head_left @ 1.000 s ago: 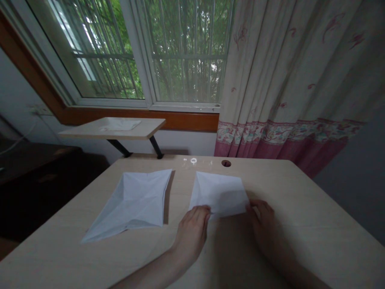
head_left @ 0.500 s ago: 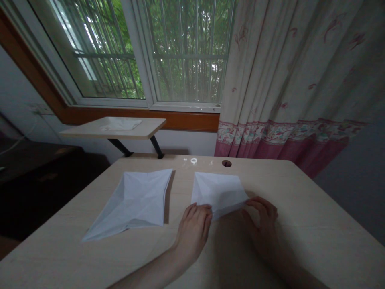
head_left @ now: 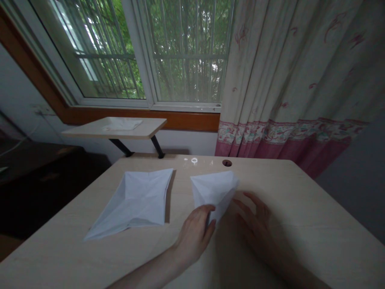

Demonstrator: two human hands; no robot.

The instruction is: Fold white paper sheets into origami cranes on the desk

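Note:
A creased white sheet of paper point(head_left: 214, 188) with a raised fold on its right lies toward the middle of the desk. My left hand point(head_left: 198, 226) pinches its near edge between thumb and fingers. Just right of the paper, my right hand point(head_left: 255, 216) hovers with fingers apart, holding nothing; a small gap seems to separate its fingertips from the sheet. A second white folded paper point(head_left: 144, 196), larger and with bent-up edges, rests on the desk to the left, untouched.
The pale wooden desk point(head_left: 300, 200) has a cable hole point(head_left: 227, 163) near its back edge. A small raised shelf point(head_left: 150, 127) at the back left carries white paper point(head_left: 123, 123). Behind are a barred window point(head_left: 186, 56) and a long curtain point(head_left: 279, 80).
The middle paper's right side has lifted and swung inward, narrowing the sheet. My right hand has let go of its right corner. My left hand now grips the near edge.

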